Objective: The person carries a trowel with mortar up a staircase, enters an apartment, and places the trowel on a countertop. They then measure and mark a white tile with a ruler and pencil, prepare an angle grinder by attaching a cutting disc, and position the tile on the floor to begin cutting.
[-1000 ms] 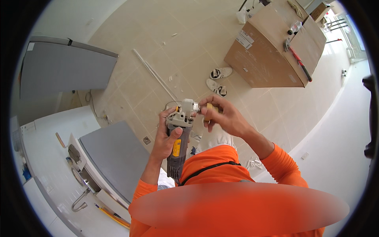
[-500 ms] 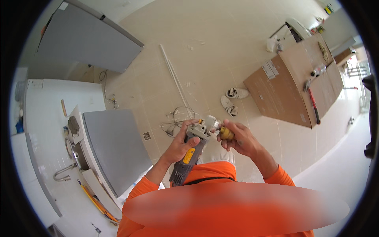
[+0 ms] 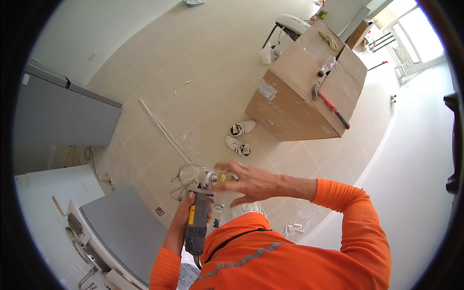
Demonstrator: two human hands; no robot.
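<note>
My left hand [image 3: 182, 210] is closed around the grey body of an angle grinder [image 3: 195, 231], its silver head pointing up and away from me. Against the side of that head sits a short gold-coloured cylindrical bit [image 3: 225, 179]; whether it is fixed on the spindle cannot be made out. My right hand [image 3: 258, 182] reaches in from the right, spread around the bit with the thumb stretched well away from the fingers. Its fingers partly hide the bit and are slightly blurred, and I see no firm grip.
A large cardboard box [image 3: 295, 104] carries a red-handled hammer [image 3: 333, 110] and a plastic bottle [image 3: 327, 66]. White shoes [image 3: 239, 145] lie beside it. Long white strips [image 3: 164, 128] and a loose cable [image 3: 183, 179] are on the tiles. A grey panel [image 3: 123, 227] stands at left.
My right hand has opened from its pinch on the gold bit, and the thumb has swung away. The grinder is now more upright in the left hand. The view has shifted toward the right.
</note>
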